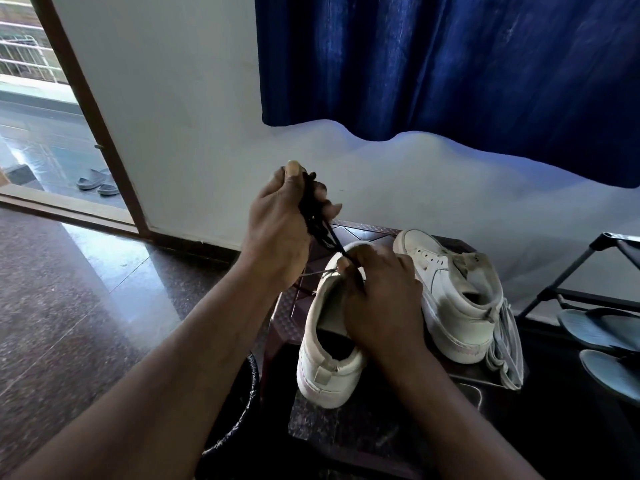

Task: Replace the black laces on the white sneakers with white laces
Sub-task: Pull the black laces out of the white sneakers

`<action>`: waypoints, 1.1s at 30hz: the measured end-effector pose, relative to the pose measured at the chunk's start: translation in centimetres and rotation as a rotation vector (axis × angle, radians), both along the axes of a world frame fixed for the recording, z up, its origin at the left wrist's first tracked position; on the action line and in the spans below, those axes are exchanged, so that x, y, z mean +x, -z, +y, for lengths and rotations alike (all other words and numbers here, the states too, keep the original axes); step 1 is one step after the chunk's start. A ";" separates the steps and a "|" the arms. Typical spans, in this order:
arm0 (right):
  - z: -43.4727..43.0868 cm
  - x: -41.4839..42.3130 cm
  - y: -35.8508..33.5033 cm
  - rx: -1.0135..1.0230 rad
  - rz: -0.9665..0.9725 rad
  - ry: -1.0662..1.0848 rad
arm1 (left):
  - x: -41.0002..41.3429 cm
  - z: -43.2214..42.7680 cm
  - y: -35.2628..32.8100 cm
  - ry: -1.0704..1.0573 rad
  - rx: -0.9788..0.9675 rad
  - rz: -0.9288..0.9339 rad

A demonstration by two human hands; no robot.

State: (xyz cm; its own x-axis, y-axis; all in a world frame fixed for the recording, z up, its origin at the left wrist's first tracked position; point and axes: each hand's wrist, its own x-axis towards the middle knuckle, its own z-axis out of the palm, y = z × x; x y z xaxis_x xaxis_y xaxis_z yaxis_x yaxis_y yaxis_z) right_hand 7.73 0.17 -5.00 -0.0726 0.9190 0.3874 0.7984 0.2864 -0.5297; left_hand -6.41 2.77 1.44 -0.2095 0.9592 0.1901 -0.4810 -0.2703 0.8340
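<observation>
**A:** Where is the black lace (317, 223) now?

**B:** Most of it is bunched in the left hand (280, 220), raised at about eleven o'clock from the near sneaker (329, 372). The fingers are curled round the bundle with the thumb on top. One taut strand runs down to the front of the shoe. The right hand (381, 299) lies over the shoe's opening there and seems to pinch the strand between thumb and forefinger, though the fingertips are partly hidden.

**A:** How will it handle?

**B:** I'd say it is soft, limp and nearly weightless, with only friction in the eyelets resisting the pull. Hold it close to the eyelet and draw it straight out along the hole. A long slack pull would just lift the shoe.

**A:** Will the sneaker itself move?

**B:** Probably. It looks light, and it sits on a smooth plastic stool (285, 313), so it could slide or tip. The right hand's weight on it is what pins it down.

**A:** And the other shoe?

**B:** The far sneaker (460, 306), at two o'clock from the near one, shows no lace. The white laces (507, 348) lie folded against its side at three o'clock, near the stool's edge. They look just as floppy. I'd take each by its stiff tip for threading, but I can't make out the tips from here.
</observation>
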 end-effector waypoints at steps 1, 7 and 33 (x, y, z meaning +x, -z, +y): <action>0.3 -0.1 -0.2 -0.015 0.011 0.018 | -0.1 0.0 -0.2 0.023 -0.016 -0.056; 1.5 -1.3 -0.8 0.010 0.002 0.048 | -1.0 0.1 -1.0 0.078 -0.009 0.052; 4.8 -0.5 -1.8 0.110 0.015 0.132 | -2.1 2.4 4.0 -0.128 0.218 1.481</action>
